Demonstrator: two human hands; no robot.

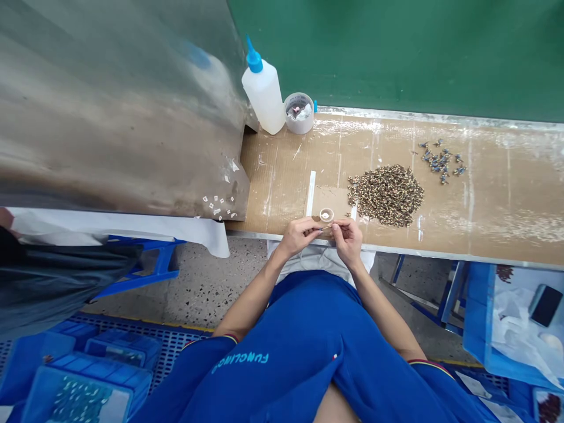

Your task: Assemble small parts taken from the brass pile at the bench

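Note:
My left hand [299, 236] and my right hand [348, 239] meet at the front edge of the cardboard-covered bench [282, 200], fingertips pinched close together. The left fingers close on a tiny part too small to name. Between the right thumb and forefinger is a thin stick [328, 227], its tip pointing at the left fingertips. Just beyond the hands stands a small round cup [326, 215] with something white in it. To the right of the cup lies a heap of small brass-coloured metal parts [390, 194]. Farther back is a looser group of blue-grey parts [442, 160].
A white squeeze bottle [264, 97] with a blue nozzle and a tape roll [299, 113] holding scraps stand at the back left. A metal cabinet [123, 111] borders the left side. Blue bins [480, 317] flank me, one with a phone [545, 305]. Another person's dark clothing [57, 288] shows at left.

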